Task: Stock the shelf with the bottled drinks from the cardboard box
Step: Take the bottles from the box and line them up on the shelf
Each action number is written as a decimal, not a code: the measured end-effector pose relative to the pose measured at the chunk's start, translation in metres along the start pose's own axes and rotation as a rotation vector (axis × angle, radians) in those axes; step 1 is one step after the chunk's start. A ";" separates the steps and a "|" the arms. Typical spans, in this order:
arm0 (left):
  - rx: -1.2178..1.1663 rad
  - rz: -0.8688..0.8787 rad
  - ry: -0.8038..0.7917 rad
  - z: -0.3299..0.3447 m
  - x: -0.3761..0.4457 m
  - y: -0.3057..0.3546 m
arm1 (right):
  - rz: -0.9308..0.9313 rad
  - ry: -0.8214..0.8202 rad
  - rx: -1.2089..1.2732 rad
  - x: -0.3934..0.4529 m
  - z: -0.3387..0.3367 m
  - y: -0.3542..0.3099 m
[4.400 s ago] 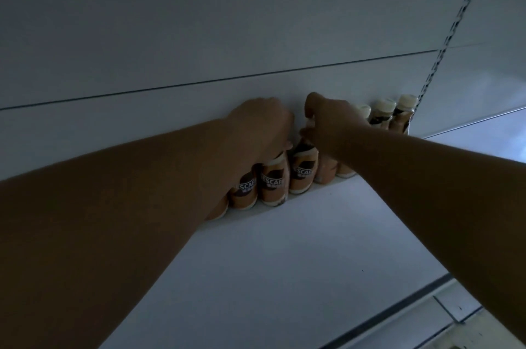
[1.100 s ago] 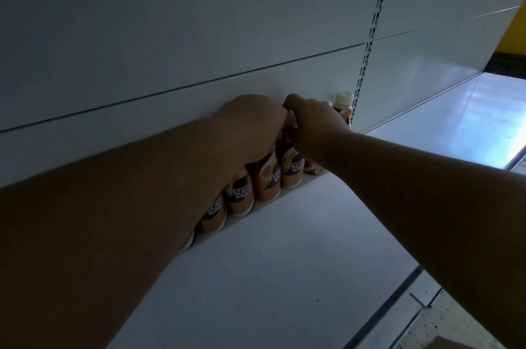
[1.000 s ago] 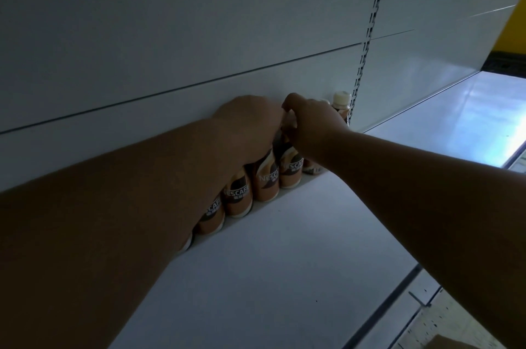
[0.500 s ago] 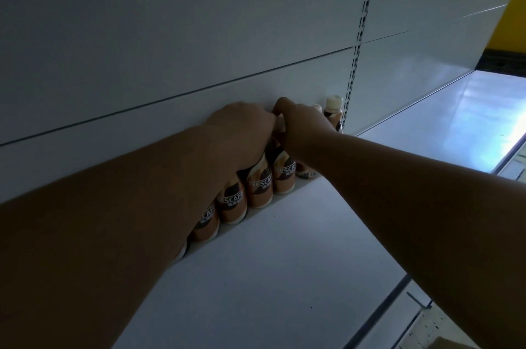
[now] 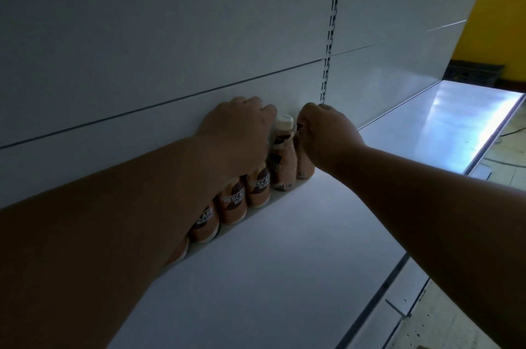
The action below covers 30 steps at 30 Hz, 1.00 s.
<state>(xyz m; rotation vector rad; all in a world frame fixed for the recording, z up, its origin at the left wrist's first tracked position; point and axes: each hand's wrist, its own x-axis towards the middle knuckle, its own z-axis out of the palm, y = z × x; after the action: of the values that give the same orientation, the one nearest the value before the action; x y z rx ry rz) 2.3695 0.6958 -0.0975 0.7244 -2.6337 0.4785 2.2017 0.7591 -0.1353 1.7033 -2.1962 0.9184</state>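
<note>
A row of brown Nescafe bottles with cream caps stands along the back of the white shelf, against the rear panel. My left hand lies over the tops of the middle bottles, fingers curled down on them. My right hand is closed on the top of the rightmost bottle, whose cap is hidden. Between the two hands one bottle shows its cream cap. The cardboard box is out of view.
A slotted upright runs up the rear panel just behind my right hand. A brighter neighbouring shelf continues to the right. A yellow wall and a dark crate lie far right; tiled floor shows below.
My hands have parted a little, so a capped bottle now shows between them. My right hand has shifted right to the end bottle. The view has swung right.
</note>
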 end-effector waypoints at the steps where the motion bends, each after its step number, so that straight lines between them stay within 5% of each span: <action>1: -0.035 -0.013 -0.001 0.003 0.007 0.003 | 0.031 0.009 0.004 0.003 0.000 0.006; 10: -0.137 0.033 -0.124 0.030 0.057 0.016 | 0.136 -0.306 -0.045 0.018 0.009 0.034; 18: -0.041 -0.020 -0.139 0.037 0.069 0.018 | 0.025 -0.030 -0.072 0.026 0.000 0.025; 30: -0.073 -0.021 -0.190 0.034 0.063 0.019 | 0.107 -0.185 0.007 0.023 -0.008 0.040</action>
<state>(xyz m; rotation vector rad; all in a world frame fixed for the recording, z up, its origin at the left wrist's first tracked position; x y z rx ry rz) 2.3005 0.6708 -0.1041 0.8093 -2.7991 0.3200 2.1562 0.7508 -0.1310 1.7527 -2.4264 0.8226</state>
